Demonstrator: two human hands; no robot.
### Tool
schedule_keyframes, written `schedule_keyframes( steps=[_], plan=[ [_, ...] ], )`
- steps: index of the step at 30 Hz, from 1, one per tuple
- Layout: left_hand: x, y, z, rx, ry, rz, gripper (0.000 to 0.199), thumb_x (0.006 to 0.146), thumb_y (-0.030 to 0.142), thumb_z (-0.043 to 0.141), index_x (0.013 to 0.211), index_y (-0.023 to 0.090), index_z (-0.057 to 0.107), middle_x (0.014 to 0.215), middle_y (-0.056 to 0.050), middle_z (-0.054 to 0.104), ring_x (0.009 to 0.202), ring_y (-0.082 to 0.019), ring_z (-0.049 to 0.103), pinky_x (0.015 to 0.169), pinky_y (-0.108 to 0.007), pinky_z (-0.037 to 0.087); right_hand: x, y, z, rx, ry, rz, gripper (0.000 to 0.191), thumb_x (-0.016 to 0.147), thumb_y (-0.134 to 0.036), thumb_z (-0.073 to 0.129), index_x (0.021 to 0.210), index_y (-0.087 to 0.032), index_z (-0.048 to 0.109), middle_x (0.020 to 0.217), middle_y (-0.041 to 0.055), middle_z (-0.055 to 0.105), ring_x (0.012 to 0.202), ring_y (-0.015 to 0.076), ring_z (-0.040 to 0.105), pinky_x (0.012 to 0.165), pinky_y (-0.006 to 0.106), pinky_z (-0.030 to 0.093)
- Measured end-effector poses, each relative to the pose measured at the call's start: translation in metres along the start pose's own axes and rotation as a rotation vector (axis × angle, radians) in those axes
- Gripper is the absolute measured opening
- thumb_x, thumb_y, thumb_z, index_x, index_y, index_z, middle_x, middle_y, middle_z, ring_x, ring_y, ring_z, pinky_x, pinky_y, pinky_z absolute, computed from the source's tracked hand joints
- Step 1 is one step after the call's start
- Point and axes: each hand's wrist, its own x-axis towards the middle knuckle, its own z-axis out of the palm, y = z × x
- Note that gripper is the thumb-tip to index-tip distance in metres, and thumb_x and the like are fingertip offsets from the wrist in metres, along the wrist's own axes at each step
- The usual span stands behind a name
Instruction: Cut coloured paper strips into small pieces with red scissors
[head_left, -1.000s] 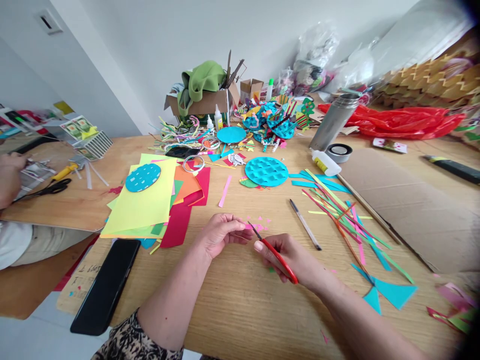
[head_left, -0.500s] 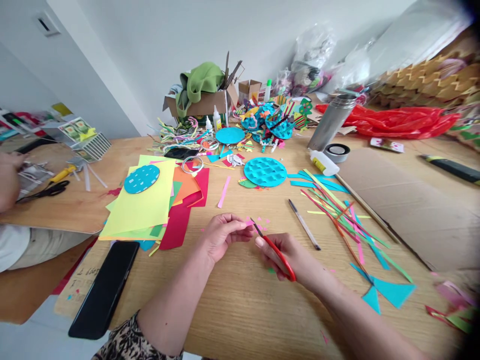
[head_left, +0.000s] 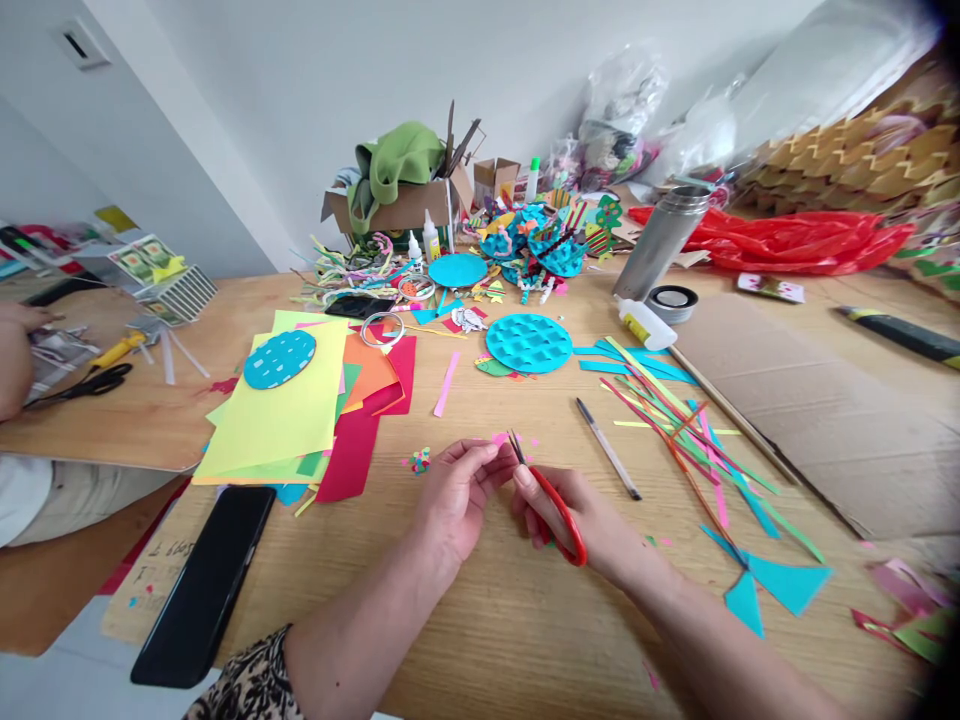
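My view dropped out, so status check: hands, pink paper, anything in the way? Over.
Right hand gripping red-handled scissors, blades slightly apart. Pink paper by fingertips of left hand; hold unclear. Pen lies right, clear of both hands.

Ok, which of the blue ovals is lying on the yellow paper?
The one with pale spots, at the left; the bumpy oval and the plain one sit farther right.
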Motion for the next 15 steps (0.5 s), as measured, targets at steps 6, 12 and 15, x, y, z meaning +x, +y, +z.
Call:
schedule_keyframes(
  steps=[6,12,15],
  plan=[
    [-0.001,-0.004,0.0,-0.006,0.012,0.024,0.012,0.058,0.015,0.076,0.064,0.014,0.066,0.071,-0.002,0.07,0.071,-0.013,0.063,0.073,-0.027,0.047,0.0,0.002,0.002,-0.044,0.002,-0.034,0.057,0.085,-0.068,0.035,0.062,-0.017,0.047,0.05,-0.0009,0.051,0.044,0.0097,0.047,0.044,0.021,0.034],
    [-0.002,-0.011,0.0,-0.01,0.013,0.038,0.01,0.059,0.015,0.075,0.062,0.014,0.066,0.067,-0.001,0.068,0.068,-0.011,0.061,0.069,-0.024,0.045,0.0,0.002,0.003,-0.048,0.021,-0.016,0.057,0.082,-0.071,0.036,0.061,-0.018,0.045,0.048,-0.0015,0.049,0.041,0.0089,0.045,0.04,0.021,0.03],
    [-0.002,-0.013,-0.001,-0.018,0.024,0.045,0.009,0.059,0.014,0.075,0.062,0.014,0.066,0.066,-0.001,0.067,0.068,-0.011,0.06,0.069,-0.024,0.045,0.0,0.001,0.004,-0.057,0.033,-0.012,0.058,0.081,-0.071,0.037,0.06,-0.018,0.045,0.047,-0.0015,0.049,0.041,0.0087,0.044,0.039,0.021,0.029]
  ],
)
